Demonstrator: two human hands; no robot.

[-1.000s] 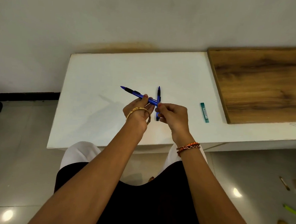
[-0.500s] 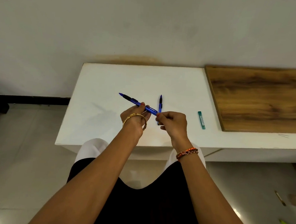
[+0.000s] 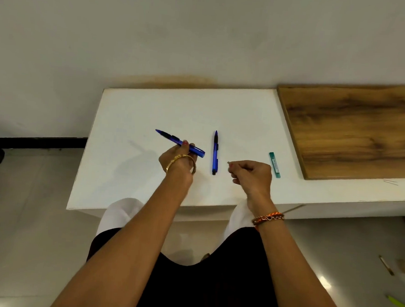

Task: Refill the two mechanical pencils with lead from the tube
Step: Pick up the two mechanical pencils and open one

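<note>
My left hand (image 3: 178, 160) grips a blue mechanical pencil (image 3: 171, 138) above the white table (image 3: 129, 172), tip pointing up-left, rear end bare on the right. A second blue pencil (image 3: 215, 154) lies on the table between my hands, tip pointing away from me. My right hand (image 3: 252, 175) is to its right, fingers pinched on a small pale piece (image 3: 228, 163), apparently the pencil's cap. The green lead tube (image 3: 274, 164) lies just right of that hand.
A wooden board (image 3: 354, 129) covers the table's right part. A wall rises behind the table. On the floor at lower right lie a few small items, among them a green pen (image 3: 398, 303).
My right hand has pulled away to the right from the held pencil's rear end, taking a small piece with it. The camera has tilted, so the table sits lower in view.
</note>
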